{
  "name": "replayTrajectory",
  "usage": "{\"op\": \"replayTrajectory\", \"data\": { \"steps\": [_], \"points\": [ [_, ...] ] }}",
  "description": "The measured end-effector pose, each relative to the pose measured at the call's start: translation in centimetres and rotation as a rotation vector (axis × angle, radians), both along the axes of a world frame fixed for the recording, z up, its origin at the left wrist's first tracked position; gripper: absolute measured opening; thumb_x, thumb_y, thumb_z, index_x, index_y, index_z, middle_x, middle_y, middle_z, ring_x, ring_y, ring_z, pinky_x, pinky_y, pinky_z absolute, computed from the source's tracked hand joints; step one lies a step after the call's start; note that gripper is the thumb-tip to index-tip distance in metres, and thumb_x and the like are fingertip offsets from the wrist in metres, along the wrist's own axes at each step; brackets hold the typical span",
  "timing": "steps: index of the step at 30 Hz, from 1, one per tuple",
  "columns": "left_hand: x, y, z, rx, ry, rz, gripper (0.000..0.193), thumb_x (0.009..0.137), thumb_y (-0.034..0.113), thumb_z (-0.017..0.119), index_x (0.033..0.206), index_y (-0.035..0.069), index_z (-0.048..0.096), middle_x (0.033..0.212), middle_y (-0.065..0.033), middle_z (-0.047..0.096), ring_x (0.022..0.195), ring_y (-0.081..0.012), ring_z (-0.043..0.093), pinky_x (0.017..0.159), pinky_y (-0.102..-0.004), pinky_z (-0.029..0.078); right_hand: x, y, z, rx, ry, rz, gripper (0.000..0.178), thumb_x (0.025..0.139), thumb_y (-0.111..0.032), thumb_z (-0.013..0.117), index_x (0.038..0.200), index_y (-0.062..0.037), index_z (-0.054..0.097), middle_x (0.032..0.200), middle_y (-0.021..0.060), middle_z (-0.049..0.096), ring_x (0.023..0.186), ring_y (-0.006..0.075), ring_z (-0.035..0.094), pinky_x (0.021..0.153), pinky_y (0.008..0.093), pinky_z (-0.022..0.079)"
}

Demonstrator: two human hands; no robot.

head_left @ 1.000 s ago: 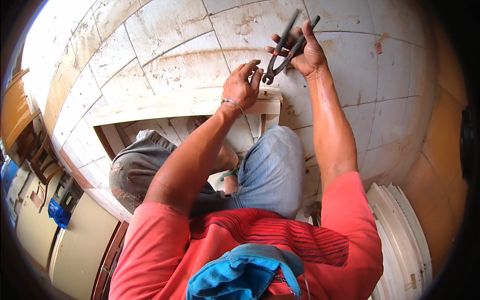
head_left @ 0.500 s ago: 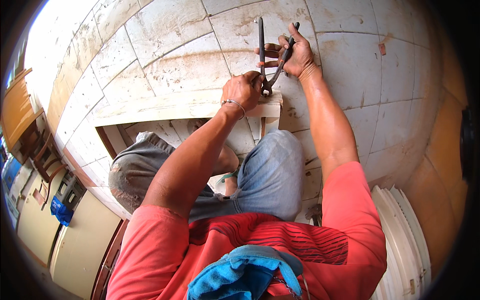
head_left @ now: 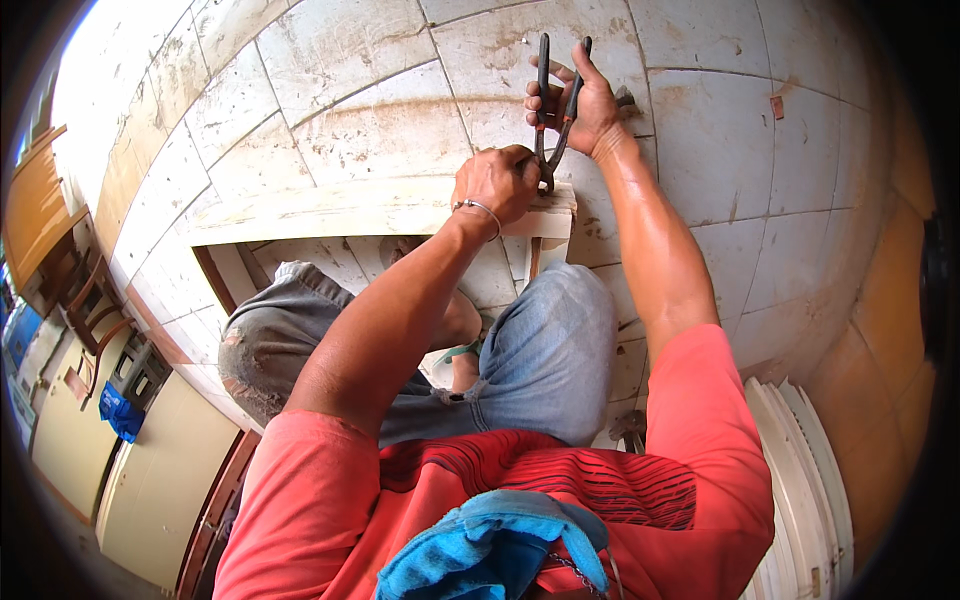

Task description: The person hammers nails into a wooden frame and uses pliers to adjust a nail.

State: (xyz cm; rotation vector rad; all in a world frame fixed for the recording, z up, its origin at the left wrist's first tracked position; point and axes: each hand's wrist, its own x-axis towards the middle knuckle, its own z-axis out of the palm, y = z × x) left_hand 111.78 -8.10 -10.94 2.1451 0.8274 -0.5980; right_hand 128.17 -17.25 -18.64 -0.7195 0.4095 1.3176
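Observation:
A pair of pincers (head_left: 543,75) with dark handles stands upright, jaws down at the right end of a pale wooden frame (head_left: 330,210). My right hand (head_left: 598,112) is closed round both handles, fingers across the far one and thumb along the near one. Close beside the jaws, my left hand (head_left: 492,186) rests on the frame's top with its fingers curled together. Whatever those fingers pinch is hidden. My left hand also partly covers the jaws, so what they bite on does not show.
My bent knees (head_left: 555,310) are close behind the frame on a dirty tiled floor (head_left: 700,150). White boards (head_left: 800,490) are stacked at my right. Dark objects lie beyond my right wrist and beside my right thigh. Far left are a wooden chair (head_left: 95,310) and a blue bag (head_left: 120,412).
The pincers' handles have come closer together as my right fingers closed over them. Both hands and the frame appear slightly farther right. A dark object beyond my right wrist now shows.

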Motion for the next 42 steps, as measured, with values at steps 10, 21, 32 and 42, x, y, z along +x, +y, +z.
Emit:
{"op": "replayTrajectory", "data": {
  "steps": [10,21,32,42],
  "points": [
    [-1.2,-0.2,-1.0,0.136,-0.438,0.216,0.022,0.093,0.015,0.054,0.107,0.007,0.069,0.091,-0.0187,0.071,0.089,-0.04,0.066,0.083,-0.0505,0.052,-2.3,0.5,6.1,-0.117,-0.45,0.03,0.091,0.091,-0.082,0.047,0.123,0.003,0.051,0.075,0.0156,0.07,0.062,0.0239,0.069,0.064,0.0405,0.06],
    [-1.0,-0.6,-0.9,0.115,-0.406,0.232,0.025,0.095,0.019,0.056,0.112,0.007,0.069,0.102,-0.0194,0.073,0.099,-0.0398,0.067,0.088,-0.0493,0.053,4.2,0.2,8.8,-0.127,-0.5,-0.084,0.069,0.099,-0.066,0.05,0.113,0.0007,0.058,0.078,0.0165,0.07,0.068,0.0268,0.07,0.063,0.041,0.056],
    [-0.3,-0.7,-0.7,0.077,-0.219,0.206,0.029,0.1,0.032,0.054,0.116,0.015,0.071,0.11,-0.018,0.073,0.104,-0.04,0.067,0.091,-0.0492,0.053,11.8,-19.0,-0.7,-1.515,-1.505,0.655,0.068,0.09,-0.055,0.071,0.119,0.0068,0.063,0.106,0.0298,0.069,0.103,0.0455,0.063,0.096,0.052,0.05],
    [-0.7,0.0,-1.6,0.078,-0.209,0.204,0.029,0.096,0.032,0.061,0.113,0.012,0.074,0.104,-0.015,0.076,0.098,-0.0349,0.072,0.087,-0.0445,0.056,-9.9,-26.9,0.7,-1.533,-1.321,0.122,0.05,0.089,-0.044,0.075,0.104,0.0021,0.064,0.108,0.0179,0.066,0.1,0.036,0.062,0.092,0.0467,0.047]
  ]
}}
